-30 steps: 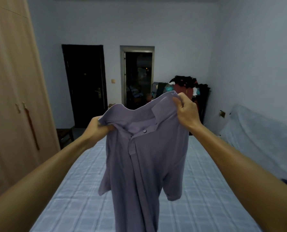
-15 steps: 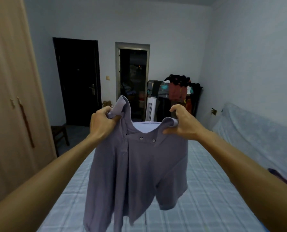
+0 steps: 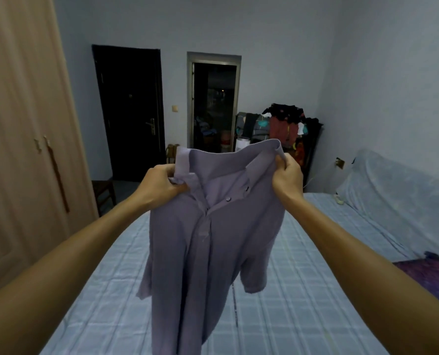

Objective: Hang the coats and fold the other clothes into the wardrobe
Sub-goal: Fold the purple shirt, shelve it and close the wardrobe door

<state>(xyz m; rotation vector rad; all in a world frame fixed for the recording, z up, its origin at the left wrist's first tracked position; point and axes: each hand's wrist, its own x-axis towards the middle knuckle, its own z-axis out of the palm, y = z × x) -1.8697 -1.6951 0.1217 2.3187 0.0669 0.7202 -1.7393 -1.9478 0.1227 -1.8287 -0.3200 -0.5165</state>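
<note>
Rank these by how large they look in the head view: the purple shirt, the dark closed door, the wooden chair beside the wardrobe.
1. purple shirt: looks largest, but it is held close to the camera, so this may not be its true rank.
2. dark closed door: far away, still large.
3. wooden chair: clearly smallest, partly hidden.

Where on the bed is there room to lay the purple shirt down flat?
The checked bed is bare under and left of the shirt, toward the wardrobe. The right edge is crowded by a purple cloth and a covered pile.
</note>
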